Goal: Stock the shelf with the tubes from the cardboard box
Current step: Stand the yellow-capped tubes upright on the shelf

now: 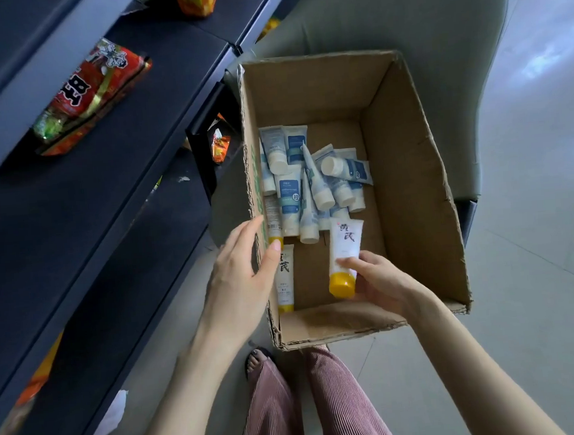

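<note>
Far left of the frame is the dark shelf (70,186) with a red snack bag (92,92) lying on it, upper left. Moving right, the left hand (241,282) rests loosely spread on the left wall of the cardboard box (409,180), gripping nothing. Inside, a pile of blue-and-white tubes (310,177) sits mid-box. Lower right of center, the right hand (376,282) is clamped around a white tube with a yellow cap (343,257), near the box's front wall.
</note>
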`<state>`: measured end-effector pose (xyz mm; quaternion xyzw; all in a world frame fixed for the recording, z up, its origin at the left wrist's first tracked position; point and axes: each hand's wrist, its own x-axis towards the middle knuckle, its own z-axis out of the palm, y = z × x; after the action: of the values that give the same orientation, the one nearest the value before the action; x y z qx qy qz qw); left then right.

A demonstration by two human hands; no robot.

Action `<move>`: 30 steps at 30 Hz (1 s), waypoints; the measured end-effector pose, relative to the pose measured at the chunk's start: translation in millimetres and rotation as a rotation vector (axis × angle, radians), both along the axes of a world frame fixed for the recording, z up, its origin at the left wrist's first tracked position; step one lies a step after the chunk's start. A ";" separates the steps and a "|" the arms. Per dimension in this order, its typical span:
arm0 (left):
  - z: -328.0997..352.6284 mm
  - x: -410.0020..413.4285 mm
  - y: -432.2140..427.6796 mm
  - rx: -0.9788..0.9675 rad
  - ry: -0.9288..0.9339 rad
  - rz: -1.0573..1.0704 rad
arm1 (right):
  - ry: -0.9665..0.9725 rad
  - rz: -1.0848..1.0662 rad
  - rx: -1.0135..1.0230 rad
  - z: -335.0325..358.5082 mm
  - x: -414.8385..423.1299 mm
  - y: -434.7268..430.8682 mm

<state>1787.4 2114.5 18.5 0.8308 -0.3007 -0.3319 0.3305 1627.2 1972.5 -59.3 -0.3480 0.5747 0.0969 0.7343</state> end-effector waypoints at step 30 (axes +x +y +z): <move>4.8 22.7 8.3 -0.392 0.664 0.467 | -0.522 0.185 -0.148 61.3 65.8 53.8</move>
<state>1810.0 2122.8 23.3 0.6466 -0.0400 -0.4337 0.6262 1693.0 2026.3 2.0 -0.4647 0.3378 0.0284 0.8180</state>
